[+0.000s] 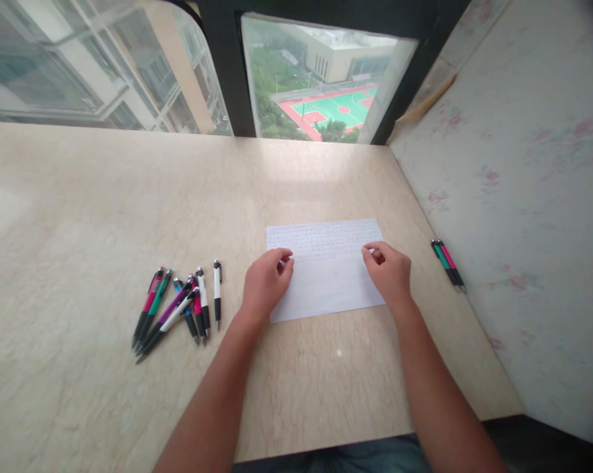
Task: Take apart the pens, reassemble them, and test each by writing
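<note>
A white sheet of paper [329, 282] lies flat on the pale stone-patterned surface, with rows of small handwriting across its upper part. My left hand [268, 279] is over the sheet's left side, its fingers curled toward the thumb. Over the right side is my right hand [390, 272], curled in the same way with thumb and forefinger close together. I see nothing held in either hand. Whether the fingers touch the paper, I cannot tell. Left of my left hand, a white pen [217, 292] with a black grip lies beside a pile of pens [178, 309] in several colours.
Two pens, one green [443, 257] and one pink [449, 257], lie at the right against the flowered wall [523, 230]. Dark-framed windows [326, 85] border the far edge of the surface [104, 197]. A sports court shows outside, far below.
</note>
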A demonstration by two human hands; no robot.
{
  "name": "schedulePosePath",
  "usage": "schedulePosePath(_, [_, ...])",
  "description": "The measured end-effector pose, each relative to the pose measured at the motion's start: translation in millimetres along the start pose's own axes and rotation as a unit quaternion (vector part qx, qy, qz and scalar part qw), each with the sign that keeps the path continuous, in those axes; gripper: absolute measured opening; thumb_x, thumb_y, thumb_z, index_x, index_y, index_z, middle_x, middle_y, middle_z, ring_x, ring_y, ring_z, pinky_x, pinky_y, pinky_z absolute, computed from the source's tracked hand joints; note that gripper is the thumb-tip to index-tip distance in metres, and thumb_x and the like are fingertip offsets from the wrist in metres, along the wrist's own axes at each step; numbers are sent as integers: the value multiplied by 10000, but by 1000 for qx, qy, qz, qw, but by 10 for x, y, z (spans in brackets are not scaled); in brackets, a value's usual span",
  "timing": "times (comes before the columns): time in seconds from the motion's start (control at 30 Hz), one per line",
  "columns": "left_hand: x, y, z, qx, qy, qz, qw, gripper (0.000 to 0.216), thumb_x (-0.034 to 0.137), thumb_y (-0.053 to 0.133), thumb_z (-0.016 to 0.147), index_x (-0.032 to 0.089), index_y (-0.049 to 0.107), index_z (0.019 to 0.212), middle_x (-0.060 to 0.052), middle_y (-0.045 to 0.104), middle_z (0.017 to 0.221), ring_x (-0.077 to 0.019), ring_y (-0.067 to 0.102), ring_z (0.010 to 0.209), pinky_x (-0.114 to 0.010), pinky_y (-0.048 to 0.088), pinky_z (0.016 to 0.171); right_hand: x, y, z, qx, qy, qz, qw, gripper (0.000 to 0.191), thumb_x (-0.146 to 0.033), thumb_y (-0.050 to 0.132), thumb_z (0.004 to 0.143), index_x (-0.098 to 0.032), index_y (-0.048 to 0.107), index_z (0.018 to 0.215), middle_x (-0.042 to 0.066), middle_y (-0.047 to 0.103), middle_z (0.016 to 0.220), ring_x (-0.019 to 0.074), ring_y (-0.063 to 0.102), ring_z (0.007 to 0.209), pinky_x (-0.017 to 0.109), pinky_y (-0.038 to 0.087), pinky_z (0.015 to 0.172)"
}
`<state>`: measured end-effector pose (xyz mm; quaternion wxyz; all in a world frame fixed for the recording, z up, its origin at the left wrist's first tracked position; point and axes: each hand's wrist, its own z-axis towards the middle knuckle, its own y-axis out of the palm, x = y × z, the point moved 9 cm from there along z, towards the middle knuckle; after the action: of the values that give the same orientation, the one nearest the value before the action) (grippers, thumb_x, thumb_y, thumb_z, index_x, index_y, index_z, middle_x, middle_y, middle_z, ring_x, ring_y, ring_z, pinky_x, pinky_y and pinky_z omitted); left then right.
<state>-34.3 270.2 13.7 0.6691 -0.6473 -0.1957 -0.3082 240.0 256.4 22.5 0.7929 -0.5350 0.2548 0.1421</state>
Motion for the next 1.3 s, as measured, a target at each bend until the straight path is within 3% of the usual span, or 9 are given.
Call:
schedulePosePath(0.2, [9, -188, -6, 17, -11, 76, 997, 219, 302, 480, 899, 199, 673, 905, -62, 711, 841, -188, 615, 731, -306, 419, 672, -527, 295, 34, -46, -84, 62, 993, 196, -316, 561, 835, -185, 701, 801, -35, 540, 558, 112, 493, 527, 238, 364, 579])
schedulePosePath(0.37, [-181, -804, -85, 84, -101, 188, 973, 248, 375, 475, 890, 218, 667, 885, -83, 708, 885, -249, 631, 776, -357, 426, 678, -535, 164, -13, 23, -87, 70, 993, 213, -299, 529, 860, -176, 700, 825, -27, 539, 572, 117, 502, 544, 241, 385, 593])
schedulePosePath(0.53, [-600, -1187, -237, 40, -250, 265, 930, 319, 535, 544, 802, 238, 647, 753, -104, 673, 757, -314, 623, 718, -421, 444, 630, -440, 65, -65, 49, -61, 93, 993, 248, -340, 522, 881, -170, 700, 852, -20, 544, 594, 120, 503, 551, 236, 408, 589])
schedulePosePath(0.77, [-839, -1001, -182, -6, -242, 277, 930, 262, 481, 627, 710, 238, 652, 804, -137, 710, 815, -333, 648, 720, -422, 461, 609, -390, 19, -54, 72, -52, 108, 990, 256, -344, 523, 876, -172, 711, 858, 1, 606, 634, 131, 546, 584, 250, 447, 626])
schedulePosePath(0.93, [-781, -873, -134, -18, -220, 286, 932, 242, 400, 554, 765, 219, 643, 899, -153, 727, 884, -331, 667, 782, -390, 454, 627, -355, -1, -55, 87, -53, 151, 983, 224, -315, 554, 864, -164, 717, 839, -12, 578, 612, 118, 521, 563, 246, 424, 604])
schedulePosePath(1.03, [-671, -826, -97, -26, -203, 283, 937, 218, 369, 504, 801, 200, 634, 847, -161, 717, 876, -336, 665, 813, -379, 440, 640, -221, 14, -26, 86, -1, 203, 975, 212, -339, 588, 850, -168, 711, 830, -40, 497, 562, 107, 457, 521, 242, 383, 545])
schedulePosePath(1.13, [-527, -830, -42, 13, -164, 193, 967, 201, 379, 539, 802, 195, 610, 767, -120, 698, 803, -286, 656, 762, -351, 435, 649, -81, 50, 6, 70, 62, 280, 955, 246, -390, 599, 848, -166, 699, 836, -41, 487, 564, 106, 438, 513, 239, 365, 509])
schedulePosePath(1.2, [-463, -823, -17, 56, -144, 28, 988, 208, 399, 609, 774, 191, 604, 781, -71, 679, 760, -223, 639, 671, -314, 435, 619, -57, 73, 13, 58, 78, 332, 938, 289, -424, 567, 874, -165, 691, 839, -39, 481, 559, 106, 432, 508, 238, 356, 493])
schedulePosePath(1.3, [-425, -651, 8, 87, -141, -295, 941, 269, 413, 702, 728, 178, 603, 816, -14, 636, 693, -142, 596, 578, -248, 425, 550, -139, 118, -20, 39, 70, 390, 917, 345, -450, 493, 927, -176, 682, 838, -46, 445, 534, 102, 408, 485, 237, 341, 480])
